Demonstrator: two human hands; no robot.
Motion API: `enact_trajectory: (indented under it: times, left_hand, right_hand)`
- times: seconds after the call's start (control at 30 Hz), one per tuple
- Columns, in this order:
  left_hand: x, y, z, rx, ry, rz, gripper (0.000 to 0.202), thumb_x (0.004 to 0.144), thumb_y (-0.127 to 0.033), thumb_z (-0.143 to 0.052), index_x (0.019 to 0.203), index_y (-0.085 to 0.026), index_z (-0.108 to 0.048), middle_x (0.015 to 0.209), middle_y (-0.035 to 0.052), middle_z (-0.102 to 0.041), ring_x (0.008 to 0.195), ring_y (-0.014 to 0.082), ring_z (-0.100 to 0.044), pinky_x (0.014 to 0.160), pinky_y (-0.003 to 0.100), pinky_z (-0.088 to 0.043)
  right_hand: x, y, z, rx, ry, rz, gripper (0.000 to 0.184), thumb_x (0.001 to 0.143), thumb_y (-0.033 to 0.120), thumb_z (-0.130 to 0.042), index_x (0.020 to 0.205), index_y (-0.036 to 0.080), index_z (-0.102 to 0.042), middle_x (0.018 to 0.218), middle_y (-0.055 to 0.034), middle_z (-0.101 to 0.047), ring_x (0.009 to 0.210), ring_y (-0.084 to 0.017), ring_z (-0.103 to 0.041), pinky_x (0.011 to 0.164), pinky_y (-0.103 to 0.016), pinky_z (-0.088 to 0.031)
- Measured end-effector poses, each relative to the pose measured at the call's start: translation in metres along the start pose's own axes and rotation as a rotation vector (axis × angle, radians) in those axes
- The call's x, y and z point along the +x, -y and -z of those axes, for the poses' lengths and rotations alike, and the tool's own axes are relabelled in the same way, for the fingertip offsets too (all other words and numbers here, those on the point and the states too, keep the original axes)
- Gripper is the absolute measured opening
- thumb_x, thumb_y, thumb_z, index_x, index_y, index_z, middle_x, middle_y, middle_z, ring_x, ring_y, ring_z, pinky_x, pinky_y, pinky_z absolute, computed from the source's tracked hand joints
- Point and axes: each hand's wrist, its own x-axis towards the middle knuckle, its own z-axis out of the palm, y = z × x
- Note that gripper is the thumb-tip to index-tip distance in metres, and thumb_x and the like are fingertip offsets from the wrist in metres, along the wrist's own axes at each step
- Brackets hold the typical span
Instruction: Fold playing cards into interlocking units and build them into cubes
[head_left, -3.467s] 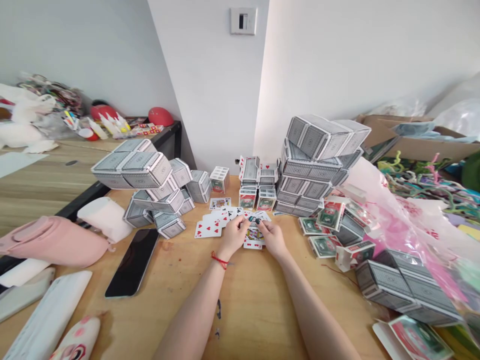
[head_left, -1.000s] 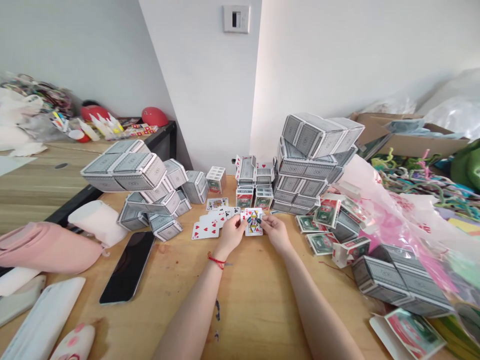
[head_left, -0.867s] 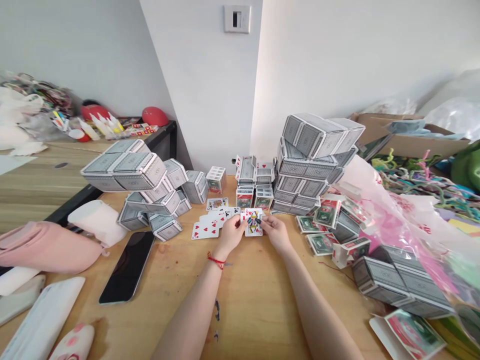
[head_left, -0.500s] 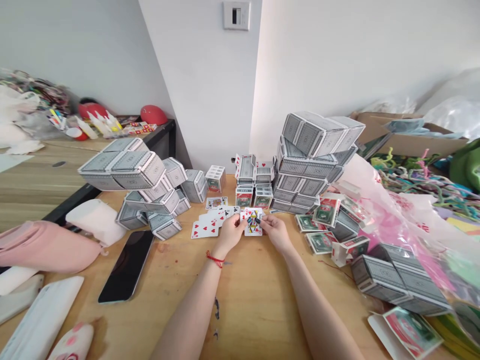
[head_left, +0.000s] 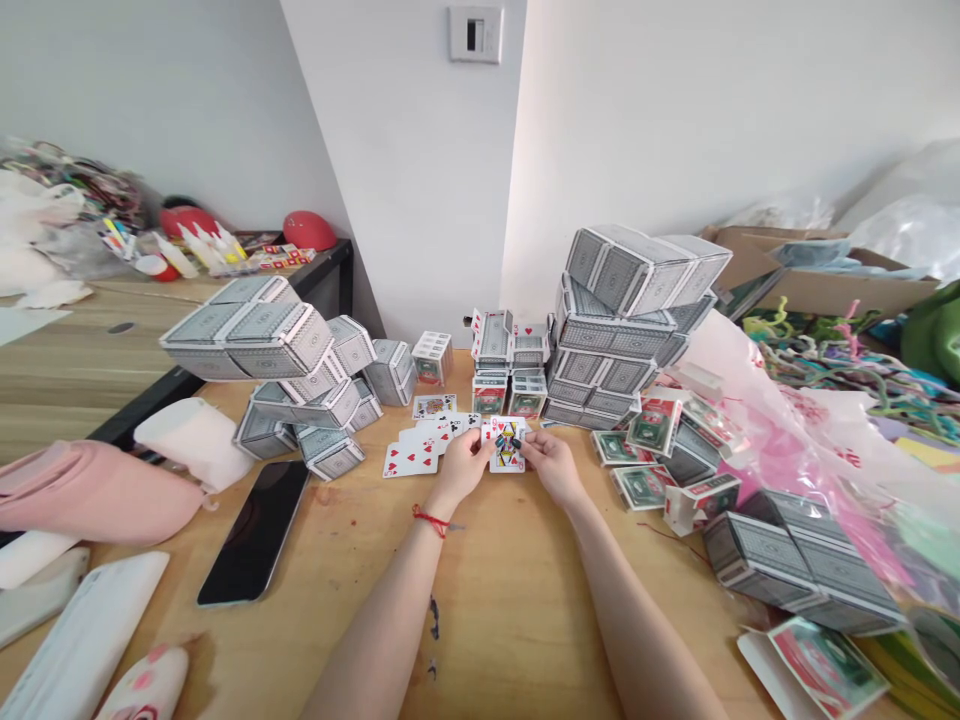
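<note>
My left hand [head_left: 463, 465] and my right hand [head_left: 550, 462] pinch the two sides of a face-up queen of hearts card [head_left: 508, 447], held just above the wooden table [head_left: 495, 590]. A red string circles my left wrist. Left of the held card a fan of loose playing cards [head_left: 421, 447], mostly red hearts, lies face up on the table. Behind my hands stand small cubes of folded cards [head_left: 507, 368].
Piles of grey card-back blocks rise at the left [head_left: 279, 372] and right [head_left: 628, 318]. Green card boxes [head_left: 654, 455] lie at the right beside pink plastic [head_left: 780, 440]. A black phone [head_left: 255, 532], a pink pouch [head_left: 90, 495] and white items lie at the left.
Since 3.5 s ago both hands lifted the queen card off the table and now hold it up. In the last second nothing but slight camera shift.
</note>
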Motion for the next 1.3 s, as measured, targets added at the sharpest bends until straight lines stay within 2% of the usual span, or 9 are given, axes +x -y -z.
enact_trajectory:
  times: [0.13, 0.27, 0.47, 0.6, 0.83, 0.97, 1.13, 1.23, 1.3]
  left_hand:
    - [0.0006, 0.0005, 0.001, -0.025, 0.017, 0.012, 0.025, 0.075, -0.036, -0.049, 0.062, -0.015, -0.047, 0.059, -0.0023, -0.042, 0.055, 0.0097, -0.037, 0.05, 0.021, -0.029]
    - [0.0002, -0.0029, 0.0022, -0.078, 0.015, 0.032, 0.032, 0.074, -0.04, -0.05, 0.056, -0.017, -0.04, 0.054, -0.0037, -0.035, 0.053, 0.0088, -0.033, 0.048, 0.021, -0.026]
    - [-0.0005, -0.0076, 0.0025, -0.134, -0.012, 0.043, 0.033, 0.077, -0.041, -0.045, 0.057, -0.017, -0.036, 0.056, -0.0035, -0.034, 0.053, 0.0089, -0.032, 0.05, 0.022, -0.027]
    - [-0.0014, -0.0058, 0.003, -0.077, 0.022, 0.006, 0.027, 0.077, -0.035, -0.046, 0.058, -0.017, -0.039, 0.055, -0.0042, -0.035, 0.052, 0.0089, -0.032, 0.049, 0.022, -0.026]
    - [-0.0032, -0.0051, 0.001, 0.075, -0.076, -0.035, 0.029, 0.077, -0.031, -0.046, 0.053, -0.018, -0.034, 0.05, -0.0043, -0.033, 0.049, 0.0097, -0.031, 0.049, 0.023, -0.024]
    - [-0.0043, -0.0053, -0.002, 0.153, -0.119, -0.056, 0.029, 0.079, -0.031, -0.044, 0.054, -0.019, -0.038, 0.05, -0.0034, -0.036, 0.049, 0.0107, -0.033, 0.05, 0.024, -0.025]
    - [-0.0058, -0.0036, -0.0031, 0.18, -0.117, -0.106, 0.016, 0.081, -0.023, -0.041, 0.073, -0.018, -0.054, 0.062, 0.0004, -0.053, 0.056, 0.0122, -0.045, 0.054, 0.023, -0.032]
    - [-0.0064, -0.0032, -0.0025, 0.195, -0.111, -0.118, 0.02, 0.082, -0.019, -0.039, 0.089, -0.017, -0.057, 0.075, 0.0033, -0.06, 0.064, 0.0133, -0.052, 0.06, 0.024, -0.038]
    - [-0.0066, -0.0034, -0.0022, 0.207, -0.092, -0.108, 0.022, 0.082, -0.018, -0.038, 0.092, -0.017, -0.058, 0.075, 0.0036, -0.061, 0.064, 0.0131, -0.054, 0.061, 0.024, -0.041]
  right_hand:
    - [-0.0002, -0.0005, 0.0006, -0.003, 0.007, 0.007, 0.034, 0.057, 0.047, -0.07, 0.067, 0.018, -0.056, 0.058, -0.0011, -0.063, 0.053, -0.016, -0.057, 0.053, -0.027, -0.045]
    - [-0.0001, -0.0028, 0.0001, -0.01, -0.001, 0.021, 0.035, 0.058, 0.048, -0.069, 0.069, 0.018, -0.057, 0.059, -0.0012, -0.063, 0.053, -0.016, -0.057, 0.052, -0.027, -0.045]
    - [0.0006, -0.0044, -0.0025, 0.011, -0.012, 0.031, 0.035, 0.057, 0.049, -0.07, 0.069, 0.018, -0.057, 0.058, -0.0014, -0.063, 0.052, -0.016, -0.058, 0.053, -0.029, -0.046]
    - [0.0, -0.0036, -0.0023, 0.015, -0.004, 0.036, 0.034, 0.058, 0.048, -0.07, 0.069, 0.018, -0.057, 0.058, -0.0009, -0.063, 0.052, -0.016, -0.057, 0.053, -0.029, -0.045]
    - [-0.0048, -0.0014, -0.0029, -0.064, 0.036, 0.101, 0.033, 0.063, 0.048, -0.066, 0.065, 0.02, -0.048, 0.054, 0.0024, -0.055, 0.049, -0.013, -0.051, 0.049, -0.025, -0.04]
    - [-0.0055, -0.0009, -0.005, -0.153, -0.025, 0.184, 0.03, 0.066, 0.046, -0.063, 0.065, 0.02, -0.047, 0.05, 0.0041, -0.049, 0.046, -0.011, -0.046, 0.047, -0.023, -0.035]
    - [-0.0053, -0.0016, -0.0059, -0.279, -0.137, 0.238, 0.027, 0.069, 0.045, -0.058, 0.067, 0.02, -0.049, 0.052, 0.0022, -0.051, 0.048, -0.012, -0.047, 0.048, -0.023, -0.037]
    - [-0.0066, -0.0007, -0.0061, -0.336, -0.179, 0.265, 0.025, 0.071, 0.042, -0.056, 0.067, 0.019, -0.049, 0.05, 0.003, -0.05, 0.046, -0.011, -0.046, 0.047, -0.022, -0.036]
    - [-0.0076, 0.0005, -0.0064, -0.361, -0.191, 0.278, 0.024, 0.072, 0.04, -0.055, 0.067, 0.018, -0.049, 0.05, 0.0033, -0.05, 0.046, -0.011, -0.045, 0.047, -0.021, -0.036]
